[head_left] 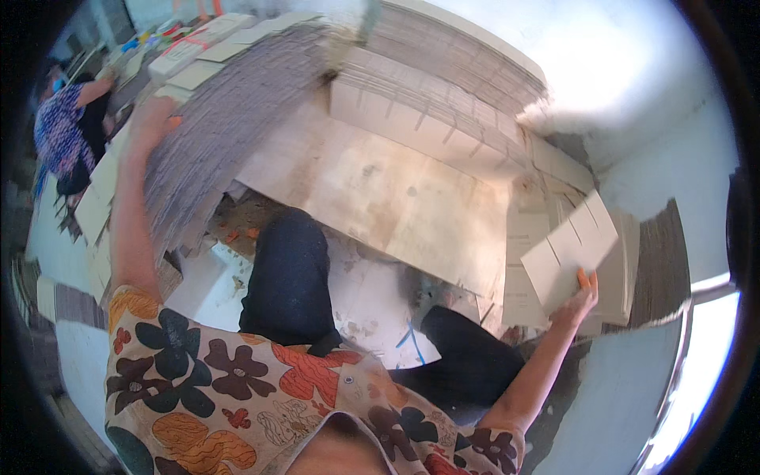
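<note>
Leaning at the far left is one other person [63, 131], in a blue, purple and white patterned top, with an arm stretched forward. Next comes the left hand [161, 115], blurred, at the near edge of one long, high stack of grey-brown cardboard sheets [245, 99]; orange shows at a fingertip, and I cannot tell whether the fingers grip anything. On top of that stack lie one white package with red lines [190, 51] and at least two loose pale cards [196, 75].

Toward the middle are the person's own two legs in dark trousers [286, 273], bent and spread apart, with the white, littered floor [360, 297] between them. Beyond the knees spreads one broad, pale wooden board [372, 198] with a few dark stains. At its far side stand two long rows of cardboard, one behind the other: the front row of pale slotted cardboard [427, 127] shows several slits, and the rear row of cardboard [459, 39] rises higher.

On the right, the right hand [576, 302] holds one flat, pale cardboard sheet [571, 237] by its lower edge, tilted, with at least two slits; two fingertips show orange. Behind it stands one thick stack of grey-edged cardboard [663, 261], near the white wall [681, 170].
</note>
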`<state>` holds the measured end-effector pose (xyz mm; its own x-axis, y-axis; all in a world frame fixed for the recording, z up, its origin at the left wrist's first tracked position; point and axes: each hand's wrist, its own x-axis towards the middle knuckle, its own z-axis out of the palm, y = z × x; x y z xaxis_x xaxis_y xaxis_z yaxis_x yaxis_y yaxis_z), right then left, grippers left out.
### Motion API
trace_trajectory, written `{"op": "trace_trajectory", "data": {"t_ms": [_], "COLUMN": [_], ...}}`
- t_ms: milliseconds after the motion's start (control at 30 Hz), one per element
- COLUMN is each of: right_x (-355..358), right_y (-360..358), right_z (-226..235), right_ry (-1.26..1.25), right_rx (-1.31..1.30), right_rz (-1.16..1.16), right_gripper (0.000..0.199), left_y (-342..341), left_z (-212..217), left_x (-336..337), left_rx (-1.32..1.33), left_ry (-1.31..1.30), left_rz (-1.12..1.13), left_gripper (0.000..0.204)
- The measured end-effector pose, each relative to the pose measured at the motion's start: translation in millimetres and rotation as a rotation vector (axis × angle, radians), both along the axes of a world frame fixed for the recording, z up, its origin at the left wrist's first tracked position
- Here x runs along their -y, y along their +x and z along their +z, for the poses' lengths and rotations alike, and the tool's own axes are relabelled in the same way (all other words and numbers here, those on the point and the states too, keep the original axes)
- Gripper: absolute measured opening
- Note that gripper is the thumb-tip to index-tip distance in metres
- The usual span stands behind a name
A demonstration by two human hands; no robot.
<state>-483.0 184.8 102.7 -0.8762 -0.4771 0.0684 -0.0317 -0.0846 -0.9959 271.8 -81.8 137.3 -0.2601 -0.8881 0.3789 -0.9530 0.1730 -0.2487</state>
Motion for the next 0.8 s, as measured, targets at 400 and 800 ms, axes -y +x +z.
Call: {"op": "trace_trajectory", "data": {"t_ms": [400, 800], "right_x": [68.1, 111.8], "right_y": [40.3, 26.1], "right_z": [16.2, -13.7], "right_ry": [0.309, 0.377], "right_rx": [-1.158, -1.078], "right_rz": [-0.157, -0.053], "right_gripper": [0.039, 0.038], "left_y": [-381.0, -616.6], "left_z": [-63.9, -135.3], "left_x": [35.3, 85.0], "left_rx": [-0.592, -0.482], "left_ry": [-0.034, 0.133], "left_rz": [-0.876, -0.818], "left_gripper": [0.018, 0.035]}}
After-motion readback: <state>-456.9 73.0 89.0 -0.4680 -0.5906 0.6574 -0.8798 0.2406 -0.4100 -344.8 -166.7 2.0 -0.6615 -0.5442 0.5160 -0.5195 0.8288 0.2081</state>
